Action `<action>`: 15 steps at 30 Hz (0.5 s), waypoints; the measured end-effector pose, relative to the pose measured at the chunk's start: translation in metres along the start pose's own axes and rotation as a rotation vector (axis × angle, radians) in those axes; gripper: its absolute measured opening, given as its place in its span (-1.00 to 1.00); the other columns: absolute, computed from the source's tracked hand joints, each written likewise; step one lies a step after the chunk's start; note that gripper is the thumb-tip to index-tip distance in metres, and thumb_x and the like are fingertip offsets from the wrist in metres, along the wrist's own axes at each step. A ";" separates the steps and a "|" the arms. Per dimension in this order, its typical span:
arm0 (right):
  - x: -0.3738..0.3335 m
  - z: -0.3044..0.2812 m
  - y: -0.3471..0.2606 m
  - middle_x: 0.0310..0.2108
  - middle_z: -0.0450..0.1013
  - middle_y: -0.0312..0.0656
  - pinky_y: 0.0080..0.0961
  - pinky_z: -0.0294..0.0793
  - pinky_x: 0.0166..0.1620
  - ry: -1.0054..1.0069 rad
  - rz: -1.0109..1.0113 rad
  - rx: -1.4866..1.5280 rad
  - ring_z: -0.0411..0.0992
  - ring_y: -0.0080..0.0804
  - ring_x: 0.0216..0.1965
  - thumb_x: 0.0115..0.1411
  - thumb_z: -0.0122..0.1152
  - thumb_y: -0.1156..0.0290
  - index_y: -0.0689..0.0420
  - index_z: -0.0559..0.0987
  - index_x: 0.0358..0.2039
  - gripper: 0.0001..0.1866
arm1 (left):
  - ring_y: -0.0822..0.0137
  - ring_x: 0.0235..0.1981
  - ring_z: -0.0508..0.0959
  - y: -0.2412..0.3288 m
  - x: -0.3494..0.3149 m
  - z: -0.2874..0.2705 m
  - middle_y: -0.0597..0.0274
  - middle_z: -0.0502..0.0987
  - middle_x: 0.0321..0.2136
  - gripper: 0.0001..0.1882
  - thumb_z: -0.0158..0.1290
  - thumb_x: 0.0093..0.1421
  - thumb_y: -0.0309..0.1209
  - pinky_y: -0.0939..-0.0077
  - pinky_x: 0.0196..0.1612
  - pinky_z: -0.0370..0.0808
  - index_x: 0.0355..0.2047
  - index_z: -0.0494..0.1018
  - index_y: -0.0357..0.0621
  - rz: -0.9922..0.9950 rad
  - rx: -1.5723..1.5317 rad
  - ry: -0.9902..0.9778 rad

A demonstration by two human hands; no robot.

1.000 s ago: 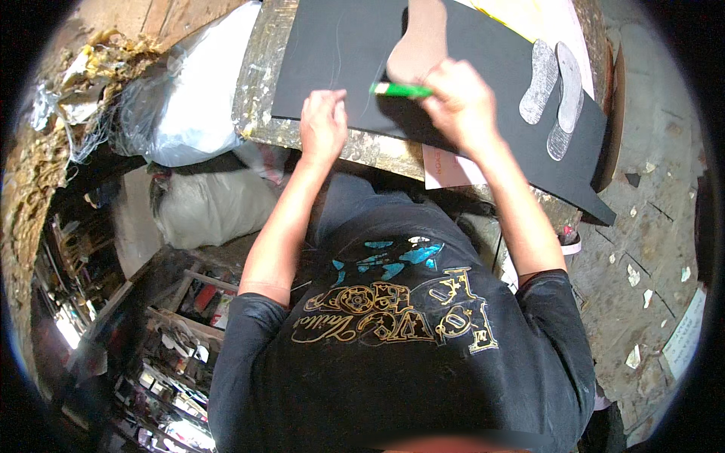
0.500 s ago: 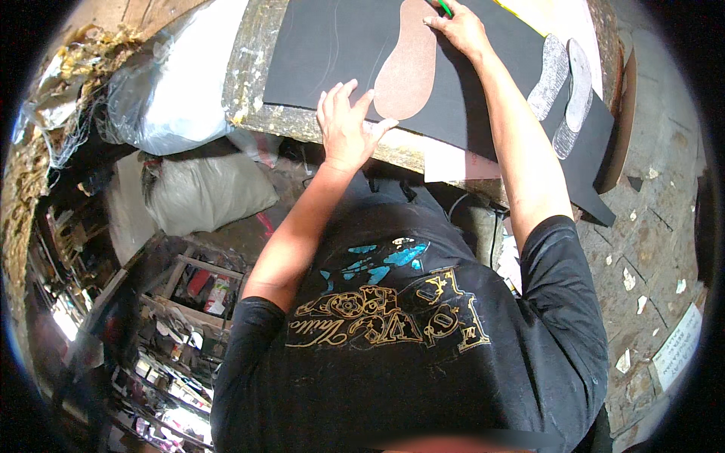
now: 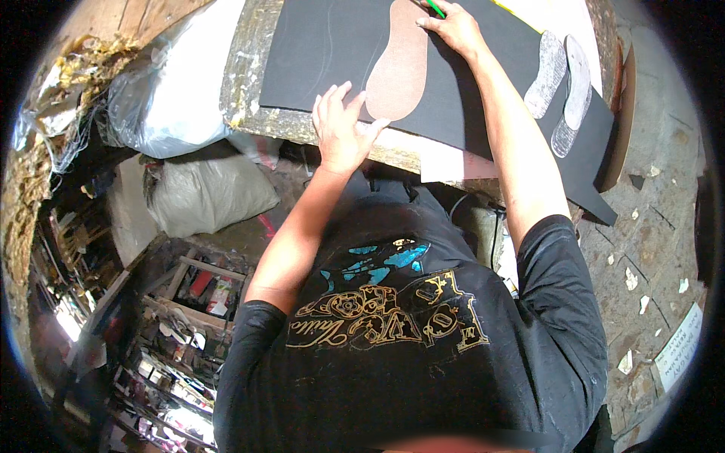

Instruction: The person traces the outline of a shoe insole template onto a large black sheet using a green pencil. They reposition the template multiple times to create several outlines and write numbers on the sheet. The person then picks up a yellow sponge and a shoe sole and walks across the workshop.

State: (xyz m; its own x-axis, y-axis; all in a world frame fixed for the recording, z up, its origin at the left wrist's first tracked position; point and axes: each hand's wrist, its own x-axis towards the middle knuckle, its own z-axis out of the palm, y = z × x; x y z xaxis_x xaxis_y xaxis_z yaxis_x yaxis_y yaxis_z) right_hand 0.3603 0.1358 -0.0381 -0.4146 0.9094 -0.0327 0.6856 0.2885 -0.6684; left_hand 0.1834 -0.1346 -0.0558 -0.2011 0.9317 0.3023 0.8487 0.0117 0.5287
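A brown sole-shaped template [image 3: 398, 68] lies flat on a large black sheet [image 3: 461, 98] on the worktable. Fingers spread, my left hand [image 3: 343, 132] rests at the sheet's near edge, with the index finger and thumb against the template's rounded lower end. My right hand [image 3: 455, 30] grips a slim green pen [image 3: 436, 8] beside the template's upper right edge. The pen's tip is hard to make out. Thin curved lines run over the sheet left of the template.
Two grey speckled sole-shaped pieces [image 3: 545, 75] [image 3: 578, 83] lie at the right, partly on the black sheet. White plastic bags [image 3: 170, 90] stand left of the worktable [image 3: 283, 124]. A pale sack [image 3: 211, 192] and a wooden frame [image 3: 189, 309] are below. Scraps litter the floor [image 3: 642, 249].
Both hands and the template have shifted slightly left, and the whole view has moved a little too. My right hand still grips the pen.
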 end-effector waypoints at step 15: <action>0.006 0.007 0.013 -0.31 0.54 0.07 -0.13 0.52 -0.02 0.065 -0.068 -0.010 0.55 0.05 -0.17 0.03 0.45 0.18 0.04 0.65 0.01 -0.50 | -0.01 0.16 0.41 0.044 0.105 0.003 0.03 0.48 -0.02 -0.68 0.27 0.10 -0.24 -0.02 0.14 0.34 -0.17 0.63 -0.11 0.360 0.532 -0.403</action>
State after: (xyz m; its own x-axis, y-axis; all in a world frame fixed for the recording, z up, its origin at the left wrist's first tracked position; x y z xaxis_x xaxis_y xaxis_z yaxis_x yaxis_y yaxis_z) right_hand 0.3621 0.1431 -0.0522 -0.4207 0.9051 0.0612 0.6633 0.3529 -0.6599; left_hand 0.2006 -0.0351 -0.0029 0.2404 0.9705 0.0163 0.9703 -0.2398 -0.0324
